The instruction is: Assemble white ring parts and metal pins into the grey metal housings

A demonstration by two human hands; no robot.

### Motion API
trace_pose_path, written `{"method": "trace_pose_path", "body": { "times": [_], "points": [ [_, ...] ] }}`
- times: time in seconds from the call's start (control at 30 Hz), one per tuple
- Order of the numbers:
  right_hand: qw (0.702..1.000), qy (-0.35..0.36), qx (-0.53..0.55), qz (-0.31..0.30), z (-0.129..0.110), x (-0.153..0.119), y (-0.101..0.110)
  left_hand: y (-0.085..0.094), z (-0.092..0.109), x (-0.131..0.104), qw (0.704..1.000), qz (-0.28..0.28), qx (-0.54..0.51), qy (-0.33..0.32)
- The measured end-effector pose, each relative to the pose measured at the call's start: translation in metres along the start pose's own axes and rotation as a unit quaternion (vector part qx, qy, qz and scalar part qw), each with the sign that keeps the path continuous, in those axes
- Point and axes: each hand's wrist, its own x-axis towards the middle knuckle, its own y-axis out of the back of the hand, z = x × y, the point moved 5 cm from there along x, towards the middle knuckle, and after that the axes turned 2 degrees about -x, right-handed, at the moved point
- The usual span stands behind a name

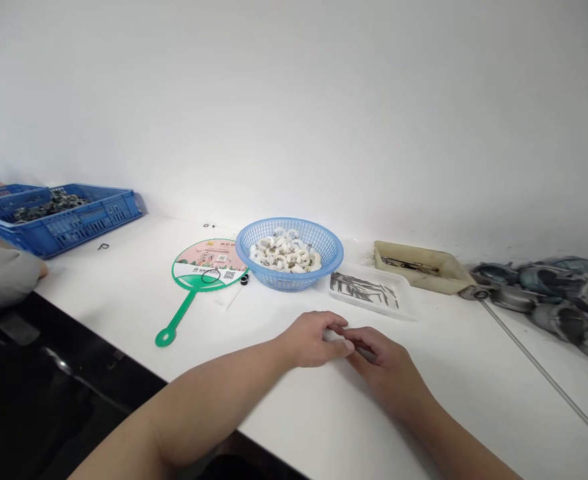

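Observation:
My left hand [317, 340] and my right hand [378, 359] meet at the fingertips above the white table, in front of the blue round basket [289, 282]. The fingers of both are curled, and whatever lies between them, if anything, is hidden. White ring-shaped parts [287, 253] fill the basket. To its right a clear shallow tray [374, 305] holds thin dark metal pieces [364, 289]. A round hand fan [207, 259] with a green handle lies left of the basket, with a thin black ring on it. A small black ring-shaped part [245, 279] sits beside the fan.
At the back right stands a beige bin [419, 267] with tools. Grey metal housings [564, 321] are heaped at the far right, near a long thin rod [544, 375]. Blue crates [81, 222] are on the left, where another person's sleeve [4, 273] shows.

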Motion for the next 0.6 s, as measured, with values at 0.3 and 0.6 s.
{"method": "trace_pose_path", "body": {
  "times": [0.3,0.6],
  "points": [
    [1.0,0.002,0.006,0.0,0.0024,0.0011,0.0002,-0.0011,0.0002,0.0015,1.0,-0.004,0.017,-0.013],
    [0.999,0.032,-0.024,-0.008,0.0041,-0.0018,0.0009,-0.0065,-0.0013,-0.001,0.999,0.008,-0.007,-0.043]
  ]
}}
